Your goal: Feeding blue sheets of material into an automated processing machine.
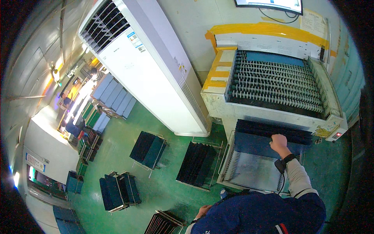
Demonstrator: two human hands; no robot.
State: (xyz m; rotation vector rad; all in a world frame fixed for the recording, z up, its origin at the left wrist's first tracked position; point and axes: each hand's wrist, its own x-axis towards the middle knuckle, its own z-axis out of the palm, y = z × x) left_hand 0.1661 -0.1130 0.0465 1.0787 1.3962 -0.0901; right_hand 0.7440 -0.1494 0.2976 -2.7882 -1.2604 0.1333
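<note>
Dark blue panels [253, 143], thin, flat and straight-edged, standing packed together at the far end of a pale metal rack [223, 165], just below the front of the roller machine [215, 102]. Matte faces, nearly black toward the back of the row; small coil-like ridges along both sides of the rack, with a smooth, greyish bed between.

Right hand [279, 144] at the upper part of the foremost panel, grip drawn together into a fist, fingers curled (cannot tell whether around the panel's edge or merely against its face). Dark band [288, 158] about the wrist, with a thin cord hanging from it. Left hand [203, 211] low beside the body, partly hidden by dark blue clothing; cannot tell whether apart or together, nor whether holding anything. Nearest to it, a slotted rack [165, 223].

On the machine, rows of pale ridged rollers [276, 85] between worn metal walls, edged with yellow tape [265, 29]. To the left, a tall white air conditioner [152, 74], glossy and slab-sided. Underneath, green floor [159, 181], faintly shiny, with more wire racks of dark panels [196, 163] spaced apart. Farther off, co-workers [73, 126] beside a brightly lit area.
</note>
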